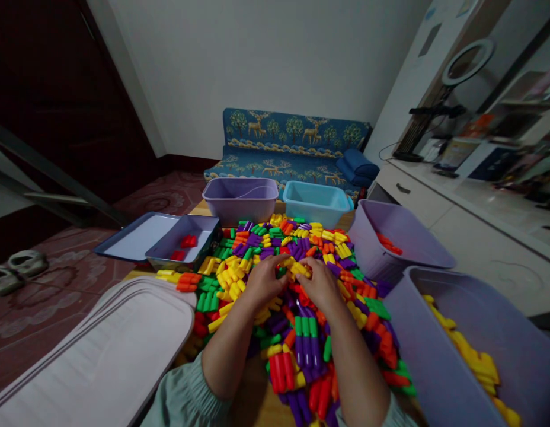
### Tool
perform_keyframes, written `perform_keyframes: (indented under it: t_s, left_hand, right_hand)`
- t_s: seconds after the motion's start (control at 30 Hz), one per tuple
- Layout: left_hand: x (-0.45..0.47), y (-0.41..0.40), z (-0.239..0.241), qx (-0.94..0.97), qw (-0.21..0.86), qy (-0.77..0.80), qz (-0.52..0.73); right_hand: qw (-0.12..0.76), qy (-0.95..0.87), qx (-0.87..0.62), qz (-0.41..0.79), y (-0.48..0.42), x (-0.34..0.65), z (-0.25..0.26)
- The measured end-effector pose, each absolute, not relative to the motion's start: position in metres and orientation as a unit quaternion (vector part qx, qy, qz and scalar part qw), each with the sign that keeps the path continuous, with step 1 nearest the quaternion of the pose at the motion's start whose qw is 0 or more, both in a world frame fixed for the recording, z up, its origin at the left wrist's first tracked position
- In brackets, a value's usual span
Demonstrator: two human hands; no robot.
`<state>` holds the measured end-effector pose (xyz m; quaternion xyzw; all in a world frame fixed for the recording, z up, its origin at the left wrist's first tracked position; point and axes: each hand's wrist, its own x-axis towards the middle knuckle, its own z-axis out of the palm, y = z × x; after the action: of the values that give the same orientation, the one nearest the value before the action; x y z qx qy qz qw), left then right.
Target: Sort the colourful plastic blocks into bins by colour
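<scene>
My left hand (265,279) and my right hand (319,284) meet over the middle of a spread of plastic toy pieces. Between the fingertips of both is a yellow building block (298,268), made of rounded rods side by side. Both hands are closed on it; some fingertips are hidden. Below and around them lie many loose blocks in yellow, green, purple, orange and red. Close to my right forearm lies a group of purple rods with green ends (307,343), and nearer to me are joined red rods (281,372).
Around the pile stand a purple bin (242,207), a light blue bin (317,204), a lilac bin with red pieces (408,228) and another with yellow pieces (501,332). An open tin box (197,224) holds red pieces. Stacked white lids (119,350) lie at left.
</scene>
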<state>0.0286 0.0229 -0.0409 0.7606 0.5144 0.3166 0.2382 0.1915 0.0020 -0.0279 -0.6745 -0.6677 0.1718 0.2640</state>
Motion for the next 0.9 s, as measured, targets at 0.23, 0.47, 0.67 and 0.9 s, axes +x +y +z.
perform_keyframes:
  t_s: [0.23, 0.47, 0.67, 0.9]
  left_hand:
    - [0.029, 0.024, -0.043, 0.761, 0.236, 0.515, 0.314]
    - [0.03, 0.025, -0.045, 0.753, 0.246, 0.509, 0.338]
    - [0.03, 0.024, -0.043, 0.715, 0.279, 0.508, 0.391]
    - [0.029, 0.029, -0.048, 0.664, 0.326, 0.489, 0.462]
  right_hand:
    - [0.227, -0.686, -0.674, 0.152, -0.001, 0.188, -0.03]
    - [0.18, -0.679, -0.698, 0.14, -0.004, 0.186, -0.028]
    - [0.298, -0.667, -0.659, 0.178, 0.002, 0.185, -0.031]
    - [0.444, -0.559, -0.604, 0.354, 0.007, 0.185, -0.038]
